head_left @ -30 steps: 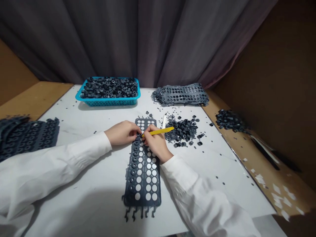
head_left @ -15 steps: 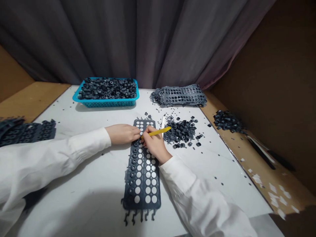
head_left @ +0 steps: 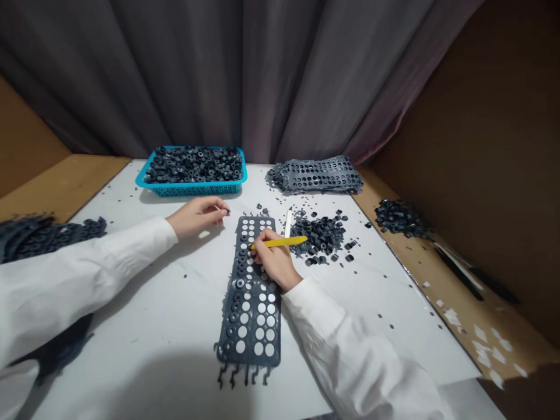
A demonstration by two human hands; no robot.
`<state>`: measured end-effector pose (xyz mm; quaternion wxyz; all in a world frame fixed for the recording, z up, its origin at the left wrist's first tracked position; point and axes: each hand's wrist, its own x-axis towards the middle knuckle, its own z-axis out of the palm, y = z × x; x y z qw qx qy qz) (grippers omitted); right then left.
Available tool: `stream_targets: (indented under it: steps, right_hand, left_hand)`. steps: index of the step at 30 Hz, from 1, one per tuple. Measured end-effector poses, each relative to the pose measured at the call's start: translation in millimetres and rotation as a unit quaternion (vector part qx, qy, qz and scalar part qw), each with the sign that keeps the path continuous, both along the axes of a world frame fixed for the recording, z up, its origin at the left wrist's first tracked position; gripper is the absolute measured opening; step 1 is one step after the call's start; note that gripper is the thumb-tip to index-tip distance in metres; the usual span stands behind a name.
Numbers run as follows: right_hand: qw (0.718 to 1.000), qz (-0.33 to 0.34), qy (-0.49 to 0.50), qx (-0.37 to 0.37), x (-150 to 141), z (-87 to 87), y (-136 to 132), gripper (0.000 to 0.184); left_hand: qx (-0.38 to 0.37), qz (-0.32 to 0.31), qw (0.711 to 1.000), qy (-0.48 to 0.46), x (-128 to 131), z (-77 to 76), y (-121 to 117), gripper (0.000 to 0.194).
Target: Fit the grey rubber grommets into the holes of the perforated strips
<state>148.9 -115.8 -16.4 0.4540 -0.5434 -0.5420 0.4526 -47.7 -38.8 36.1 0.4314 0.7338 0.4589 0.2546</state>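
A dark rubber sheet (head_left: 256,303) lies lengthwise before me, with rows of round holes showing white and ring-shaped pieces along its left column. Over the sheet's upper half, my right hand (head_left: 275,259) is closed around a yellow pen-shaped tool (head_left: 284,242); its tip points left at that column and is partly hidden by the fingers. My left hand (head_left: 196,217) is raised to the left of the sheet's top end, apart from it. A small black rubber piece (head_left: 227,212) is pinched between its thumb and fingertips.
A blue basket (head_left: 192,191) full of black rings stands at the back left. Punched sheets (head_left: 324,175) are stacked at the back right. Loose black pieces (head_left: 321,236) and a white pen-shaped tool (head_left: 288,223) lie right of the sheet. More sheets (head_left: 52,236) lie far left.
My left hand has lifted off the sheet and moved left and away from me, with a small black piece in its fingers. The right hand stays over the sheet, holding the yellow tool.
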Motion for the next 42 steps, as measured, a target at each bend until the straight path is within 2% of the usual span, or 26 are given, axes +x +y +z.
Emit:
stream_targets:
  steps: [2, 5, 7, 8, 10, 12, 13, 16, 19, 22, 25, 27, 28, 30, 32, 34, 35, 37, 39, 40, 42]
  right_hand:
    - [1.0, -0.003, 0.009, 0.009, 1, 0.4, -3, 0.01]
    - [1.0, -0.003, -0.001, 0.02, 2, 0.6, -6, 0.013]
    - [1.0, 0.003, -0.011, 0.026, 1, -0.1, -6, 0.014]
    - [1.0, 0.005, -0.014, 0.026, 1, -0.7, -5, 0.015]
    - [0.999, 0.01, -0.025, 0.024, 0, -2.0, -4, 0.015]
    - [0.999, 0.015, -0.036, 0.022, 0, -2.5, -3, 0.014]
    - [0.999, 0.016, -0.041, 0.023, 0, -2.2, -3, 0.014]
    - [0.998, 0.022, -0.055, 0.03, 0, 0.1, -3, 0.014]
    - [0.997, 0.021, -0.071, 0.037, -1, 2.7, -4, 0.015]
    - [0.996, 0.016, -0.076, 0.042, -1, 3.1, -4, 0.016]
    - [0.996, 0.009, -0.077, 0.045, 0, 2.0, -4, 0.017]
    - [0.996, 0.007, -0.081, 0.044, 0, 0.9, -4, 0.017]
    - [0.995, 0.007, -0.084, 0.044, 0, 0.3, -4, 0.017]
    - [0.995, 0.009, -0.088, 0.043, -1, -1.2, -4, 0.017]
    - [0.996, 0.01, -0.085, 0.041, -1, -2.7, -3, 0.017]
    - [0.997, 0.014, -0.073, 0.039, -1, -3.4, -3, 0.015]
    - [0.997, 0.015, -0.063, 0.038, -1, -3.2, -4, 0.014]
    - [0.999, 0.016, -0.038, 0.036, 1, -1.5, -6, 0.012]
    - [0.999, 0.011, -0.017, 0.028, 3, 1.9, -10, 0.011]
    - [1.0, 0.007, -0.012, 0.02, 3, 3.7, -12, 0.011]
    - [1.0, 0.0, -0.006, -0.002, 3, 7.0, -15, 0.012]
  left_hand:
    - [-0.129, 0.026, 0.989, -0.071, 2, -4.3, -10, 0.02]
    - [-0.276, 0.036, 0.947, -0.161, 13, -13.4, -26, 0.021]
    - [-0.324, 0.022, 0.93, -0.171, 20, -17.4, -31, 0.023]
    - [-0.321, 0.013, 0.934, -0.155, 23, -18.4, -32, 0.022]
    - [-0.249, -0.019, 0.965, -0.082, 26, -18.8, -32, 0.019]
    - [-0.105, -0.082, 0.991, 0.029, 27, -17.2, -30, 0.017]
    - [-0.023, -0.121, 0.989, 0.081, 27, -15.9, -29, 0.017]
    - [0.163, -0.233, 0.942, 0.182, 29, -11.6, -25, 0.015]
    - [0.249, -0.319, 0.879, 0.254, 34, -9.6, -21, 0.012]
    - [0.314, -0.354, 0.82, 0.321, 38, -13.5, -19, 0.014]
    - [0.368, -0.351, 0.789, 0.345, 39, -23.0, -24, 0.019]
    - [0.382, -0.333, 0.797, 0.329, 37, -29.0, -29, 0.022]
    - [0.376, -0.318, 0.814, 0.31, 35, -30.6, -31, 0.023]
    - [0.342, -0.261, 0.868, 0.248, 30, -29.6, -34, 0.023]
    - [0.3, -0.151, 0.925, 0.177, 25, -23.5, -33, 0.021]
    - [0.246, -0.032, 0.96, 0.127, 18, -15.8, -29, 0.019]
    - [0.205, 0.005, 0.973, 0.11, 15, -12.7, -28, 0.02]
    - [0.099, 0.011, 0.992, 0.079, 9, -9.6, -27, 0.023]
    - [0.022, -0.031, 0.998, 0.059, 6, -10.7, -31, 0.027]
    - [0.011, -0.055, 0.997, 0.06, 6, -12.1, -35, 0.028]
    - [0.035, -0.1, 0.991, 0.079, 8, -14.7, -41, 0.026]
